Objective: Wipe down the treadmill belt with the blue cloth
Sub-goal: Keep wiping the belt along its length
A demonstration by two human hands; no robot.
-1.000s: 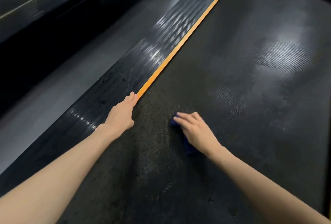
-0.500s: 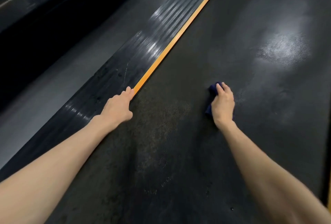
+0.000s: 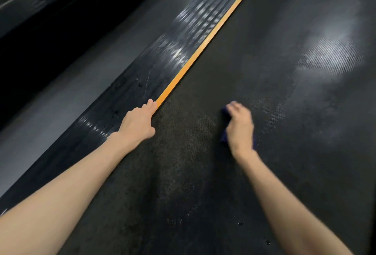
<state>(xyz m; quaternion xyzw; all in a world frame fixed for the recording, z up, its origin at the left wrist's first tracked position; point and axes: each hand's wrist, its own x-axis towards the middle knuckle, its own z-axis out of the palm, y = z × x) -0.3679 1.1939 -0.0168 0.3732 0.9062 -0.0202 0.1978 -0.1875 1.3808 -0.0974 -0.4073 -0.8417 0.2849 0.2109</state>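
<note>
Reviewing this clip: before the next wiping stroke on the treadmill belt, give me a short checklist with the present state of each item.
1. Right hand on the blue cloth: ok, palm presses it down, only its edges show.
2. Cloth flat on the belt: ok, no gap visible.
3. Left hand braced clear of the stroke: ok, it rests at the belt's edge by the orange strip.
4. Belt ahead free of objects: ok.
5. Dull patch between the hands cleaned: not ok, it looks smudged.
6. Belt stopped: cannot tell.

Ribbed black side rail [image 3: 162, 65] with orange strip [image 3: 205, 45]; grey floor [image 3: 67, 100] alongside.
</note>
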